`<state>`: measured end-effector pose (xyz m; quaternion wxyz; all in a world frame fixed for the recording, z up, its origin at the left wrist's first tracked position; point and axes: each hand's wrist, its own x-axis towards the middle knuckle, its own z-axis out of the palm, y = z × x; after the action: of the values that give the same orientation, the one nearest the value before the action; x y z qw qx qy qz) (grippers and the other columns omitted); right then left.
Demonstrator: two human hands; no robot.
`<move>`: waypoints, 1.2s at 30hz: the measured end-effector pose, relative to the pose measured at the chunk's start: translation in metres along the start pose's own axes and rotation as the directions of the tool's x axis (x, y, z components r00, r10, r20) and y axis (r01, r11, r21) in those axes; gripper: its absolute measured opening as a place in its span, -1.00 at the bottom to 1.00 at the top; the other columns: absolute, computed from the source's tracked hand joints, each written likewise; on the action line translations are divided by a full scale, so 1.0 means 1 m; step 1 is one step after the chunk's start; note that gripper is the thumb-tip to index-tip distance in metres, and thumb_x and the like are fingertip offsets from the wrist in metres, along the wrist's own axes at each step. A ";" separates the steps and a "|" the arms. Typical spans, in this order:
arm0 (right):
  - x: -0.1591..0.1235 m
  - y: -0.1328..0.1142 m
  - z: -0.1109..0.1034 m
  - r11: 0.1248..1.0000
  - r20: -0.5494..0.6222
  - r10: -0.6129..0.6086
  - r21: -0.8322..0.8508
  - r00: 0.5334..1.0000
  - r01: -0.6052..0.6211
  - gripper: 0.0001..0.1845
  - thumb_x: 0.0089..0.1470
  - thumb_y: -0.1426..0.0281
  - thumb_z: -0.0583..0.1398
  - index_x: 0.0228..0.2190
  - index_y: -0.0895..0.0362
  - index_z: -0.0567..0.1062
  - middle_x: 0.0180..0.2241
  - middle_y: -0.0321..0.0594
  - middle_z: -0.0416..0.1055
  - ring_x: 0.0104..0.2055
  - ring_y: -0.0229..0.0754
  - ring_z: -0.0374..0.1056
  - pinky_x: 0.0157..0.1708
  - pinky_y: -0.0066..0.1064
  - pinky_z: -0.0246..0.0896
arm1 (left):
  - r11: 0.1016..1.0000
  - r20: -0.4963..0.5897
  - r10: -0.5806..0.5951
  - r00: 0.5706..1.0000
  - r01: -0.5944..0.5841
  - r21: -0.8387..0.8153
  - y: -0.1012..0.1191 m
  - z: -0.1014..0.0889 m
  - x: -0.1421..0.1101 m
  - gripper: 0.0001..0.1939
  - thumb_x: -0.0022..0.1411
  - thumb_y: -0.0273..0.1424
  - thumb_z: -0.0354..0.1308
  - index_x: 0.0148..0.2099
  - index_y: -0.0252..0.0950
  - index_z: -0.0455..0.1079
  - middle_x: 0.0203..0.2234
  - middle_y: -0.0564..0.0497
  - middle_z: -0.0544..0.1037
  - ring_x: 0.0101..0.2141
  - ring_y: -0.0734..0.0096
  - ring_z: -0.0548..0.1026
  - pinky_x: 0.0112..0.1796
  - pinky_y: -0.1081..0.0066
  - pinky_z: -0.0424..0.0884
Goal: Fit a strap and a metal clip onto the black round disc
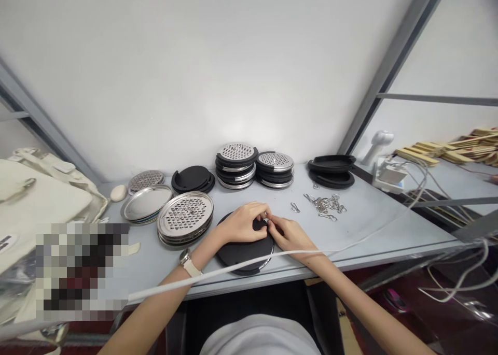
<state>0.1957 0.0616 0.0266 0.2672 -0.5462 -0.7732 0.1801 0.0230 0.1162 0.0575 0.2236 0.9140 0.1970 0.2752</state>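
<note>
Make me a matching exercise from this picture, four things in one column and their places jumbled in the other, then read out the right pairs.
Things:
1. Wristwatch
2. Metal clips
3. Black disc
4. Pale egg-shaped object

Places:
A. Toward the left end of the table, beside metal plates
B. At the fingers of the left hand and the right hand
C. Around the left wrist
D. Lying loose in front of the black dished pieces

Pairs: 1-C, 2-D, 3-B, 4-A
</note>
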 end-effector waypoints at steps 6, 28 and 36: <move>0.001 -0.001 0.000 1.000 0.002 0.011 0.005 1.000 -0.011 -0.70 0.22 0.33 -0.09 -0.40 0.14 0.36 -0.44 -0.18 0.44 -0.44 -0.21 0.32 -0.42 -0.45 0.07 | 0.998 0.011 -0.041 0.999 0.041 -0.038 0.000 0.000 0.000 -0.79 -0.01 -0.55 0.09 -0.26 -0.26 0.24 -0.40 0.10 0.39 -0.38 0.47 0.35 -0.29 0.46 0.30; 0.000 0.002 0.003 0.994 -0.057 0.043 0.105 0.997 -0.037 -0.70 0.19 0.30 -0.06 -0.52 0.12 0.26 -0.59 -0.33 0.26 -0.55 -0.30 0.14 -0.51 -0.48 -0.02 | 0.997 0.007 -0.055 0.998 0.055 -0.051 -0.001 0.000 0.000 -0.78 -0.01 -0.55 0.11 -0.25 -0.26 0.26 -0.38 0.10 0.42 -0.37 0.48 0.37 -0.28 0.46 0.31; 0.000 0.000 0.002 0.990 -0.073 0.070 0.131 0.995 -0.060 -0.70 0.16 0.30 -0.03 -0.57 0.12 0.22 -0.64 -0.39 0.15 -0.57 -0.34 0.06 -0.54 -0.50 -0.08 | 0.997 -0.001 -0.043 0.999 0.043 -0.060 -0.002 0.001 0.001 -0.77 -0.02 -0.55 0.11 -0.25 -0.26 0.26 -0.40 0.11 0.40 -0.38 0.48 0.36 -0.28 0.46 0.30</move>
<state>0.1942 0.0619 0.0252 0.3256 -0.5591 -0.7310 0.2171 0.0236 0.1179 0.0558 0.2565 0.9021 0.2087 0.2772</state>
